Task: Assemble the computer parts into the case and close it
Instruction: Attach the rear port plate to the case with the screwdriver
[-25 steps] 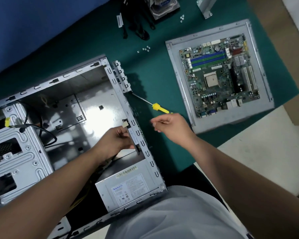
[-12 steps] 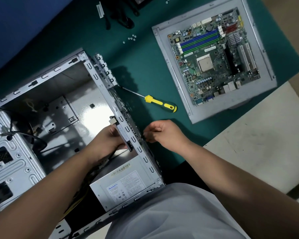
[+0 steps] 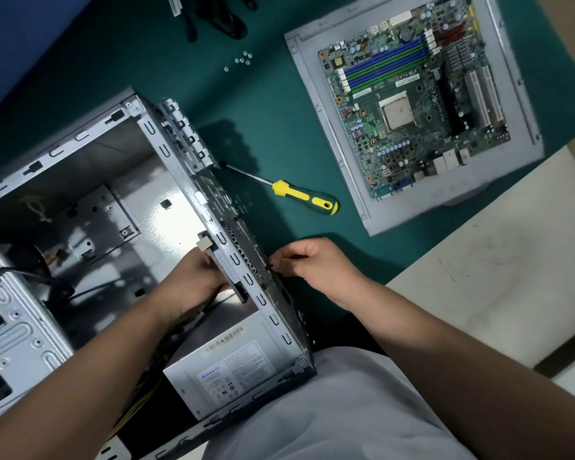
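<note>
The open grey computer case (image 3: 80,137) lies on its side on the green mat. Inside it, my left hand (image 3: 193,280) grips a flat dark part (image 3: 228,277) and holds it against the perforated rear wall (image 3: 246,247). Outside that wall, my right hand (image 3: 316,263) pinches a small dark screw (image 3: 270,267) at the wall's surface. The power supply (image 3: 233,373) sits in the case's near corner. On the loose side panel (image 3: 312,94), at the upper right, lies the motherboard (image 3: 412,101).
A yellow-and-black screwdriver (image 3: 302,195) lies on the mat between case and side panel. Several loose screws (image 3: 243,59) and black cables (image 3: 223,18) lie at the far edge. The drive cage (image 3: 14,327) fills the case's left end. My lap is under the case's corner.
My right hand moved from beside the screwdriver handle down to the case's rear wall. My left hand stayed on the part inside. The view tilted down.
</note>
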